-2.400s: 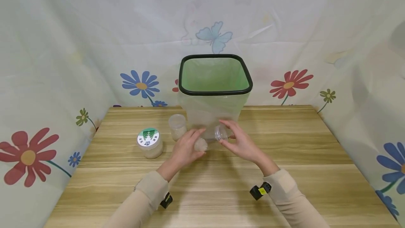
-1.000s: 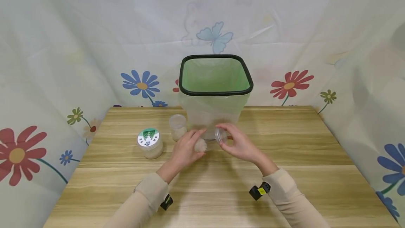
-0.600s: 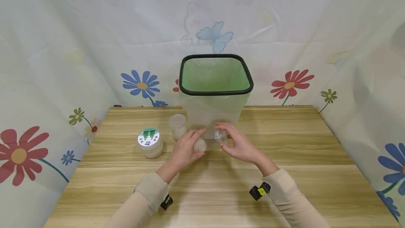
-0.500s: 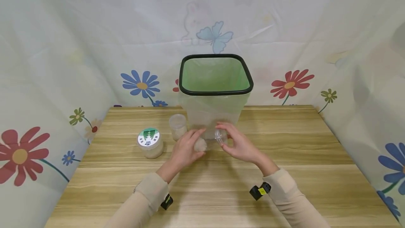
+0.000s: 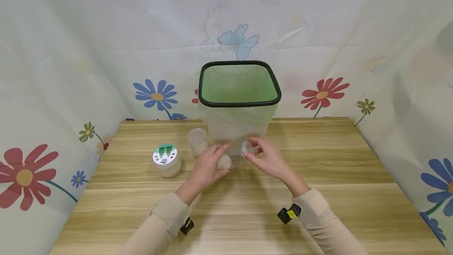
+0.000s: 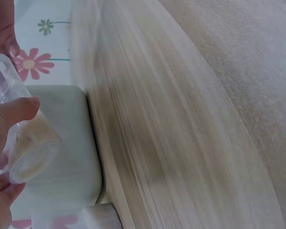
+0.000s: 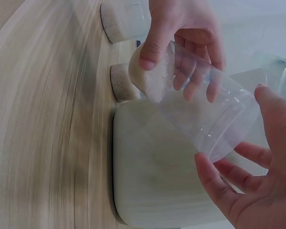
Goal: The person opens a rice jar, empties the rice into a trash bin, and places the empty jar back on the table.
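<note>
A clear plastic jar (image 5: 236, 150) with whitish grains in its base lies tilted on its side, held up in front of the bin. My left hand (image 5: 208, 164) grips its grain-filled end, thumb on the near side and fingers behind, as the right wrist view shows. At the other end, my right hand (image 5: 268, 159) pinches the ringed mouth end (image 7: 226, 126) between thumb and fingertips. In the left wrist view the jar's round base (image 6: 35, 160) faces the camera, and the right hand (image 6: 2, 31) is only partly in sight.
A green-lined bin with a black rim (image 5: 240, 103) stands directly behind the hands. Left of them are a clear jar (image 5: 198, 143) with pale contents and a wider jar with a green-and-white label (image 5: 165, 154). Patterned cloth (image 5: 318, 30) surrounds the wooden table (image 5: 318, 215).
The right hand's fingers and thumb have shifted round the jar's mouth end and turned slightly. The left hand stays in place on the base; the other jars and the bin have not moved.
</note>
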`<move>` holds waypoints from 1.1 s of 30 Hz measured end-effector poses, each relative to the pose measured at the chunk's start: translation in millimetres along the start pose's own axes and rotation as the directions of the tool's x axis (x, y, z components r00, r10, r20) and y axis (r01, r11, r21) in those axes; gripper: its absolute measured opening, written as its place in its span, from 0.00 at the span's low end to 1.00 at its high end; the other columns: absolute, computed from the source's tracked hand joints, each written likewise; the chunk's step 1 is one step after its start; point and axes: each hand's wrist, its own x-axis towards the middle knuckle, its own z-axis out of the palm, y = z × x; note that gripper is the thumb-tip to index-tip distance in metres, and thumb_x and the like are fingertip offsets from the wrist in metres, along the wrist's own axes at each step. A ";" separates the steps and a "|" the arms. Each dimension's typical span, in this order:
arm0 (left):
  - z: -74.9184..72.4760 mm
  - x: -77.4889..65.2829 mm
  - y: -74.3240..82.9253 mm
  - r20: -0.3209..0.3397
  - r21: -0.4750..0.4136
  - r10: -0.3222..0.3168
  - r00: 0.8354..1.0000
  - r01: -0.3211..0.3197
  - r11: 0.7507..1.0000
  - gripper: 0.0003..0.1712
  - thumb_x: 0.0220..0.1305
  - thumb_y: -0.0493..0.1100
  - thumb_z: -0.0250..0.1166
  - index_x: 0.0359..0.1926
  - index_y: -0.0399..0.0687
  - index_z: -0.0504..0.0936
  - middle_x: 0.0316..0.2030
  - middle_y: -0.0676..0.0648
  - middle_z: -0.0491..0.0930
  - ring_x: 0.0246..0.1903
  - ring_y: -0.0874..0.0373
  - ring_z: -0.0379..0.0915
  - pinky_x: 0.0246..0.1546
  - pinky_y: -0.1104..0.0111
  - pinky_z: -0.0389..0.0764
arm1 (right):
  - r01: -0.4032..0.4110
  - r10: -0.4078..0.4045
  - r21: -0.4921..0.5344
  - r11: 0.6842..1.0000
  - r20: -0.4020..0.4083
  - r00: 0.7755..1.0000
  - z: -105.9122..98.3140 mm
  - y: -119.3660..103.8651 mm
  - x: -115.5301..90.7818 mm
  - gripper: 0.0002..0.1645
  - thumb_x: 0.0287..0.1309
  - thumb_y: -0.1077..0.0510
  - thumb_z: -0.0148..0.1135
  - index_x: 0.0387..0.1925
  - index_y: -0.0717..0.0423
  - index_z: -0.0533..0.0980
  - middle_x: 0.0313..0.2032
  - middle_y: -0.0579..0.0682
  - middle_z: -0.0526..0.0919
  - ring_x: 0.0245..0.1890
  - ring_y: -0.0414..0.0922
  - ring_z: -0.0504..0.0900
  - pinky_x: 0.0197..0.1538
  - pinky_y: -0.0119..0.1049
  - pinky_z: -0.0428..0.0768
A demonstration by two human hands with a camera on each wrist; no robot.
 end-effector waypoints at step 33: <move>0.5 -3.1 0.1 -0.002 -0.029 -0.031 1.000 0.031 0.999 0.51 0.33 0.47 0.79 0.63 0.54 0.66 0.51 0.46 0.74 0.48 0.52 0.72 0.49 0.59 0.76 | 0.268 -0.272 0.099 0.958 0.025 0.962 -6.3 -19.1 -8.1 0.32 0.45 0.75 0.63 0.55 0.68 0.66 0.55 0.65 0.68 0.52 0.62 0.71 0.47 0.47 0.79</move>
